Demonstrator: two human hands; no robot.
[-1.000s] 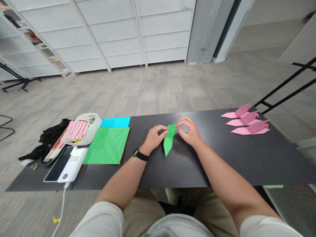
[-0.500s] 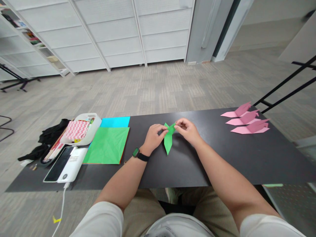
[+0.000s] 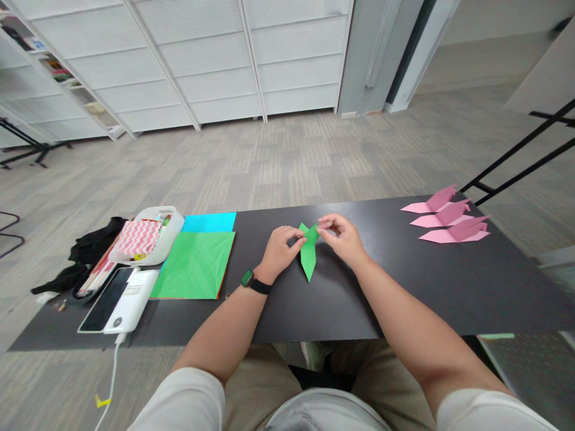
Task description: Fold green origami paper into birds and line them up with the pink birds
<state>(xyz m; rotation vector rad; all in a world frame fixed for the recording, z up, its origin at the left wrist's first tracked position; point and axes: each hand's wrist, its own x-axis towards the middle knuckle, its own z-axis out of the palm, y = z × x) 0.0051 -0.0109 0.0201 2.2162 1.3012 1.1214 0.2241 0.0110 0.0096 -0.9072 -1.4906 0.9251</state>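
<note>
Between my two hands is a green folded paper bird (image 3: 308, 258), held just above the dark tabletop with one pointed wing facing me. My left hand (image 3: 284, 246) pinches its left end between thumb and fingers; a watch (image 3: 247, 278) is on that wrist. With closed fingertips, my right hand (image 3: 342, 238) grips the thin upper right end of the paper. The fingertips hide part of both ends. Pink folded paper birds (image 3: 454, 231) stand in a column on the right of the table.
On the dark table (image 3: 269, 317), a stack of green paper (image 3: 193, 266) lies left over blue sheets (image 3: 209, 222). Beyond it are a white basket (image 3: 173, 239), a black cloth (image 3: 96, 242), a phone (image 3: 110, 299) and a white power bank (image 3: 132, 302) with a cable.
The lower wing of the green paper bird has swung slightly to the right. Both hands keep their pinch in nearly the same place.
</note>
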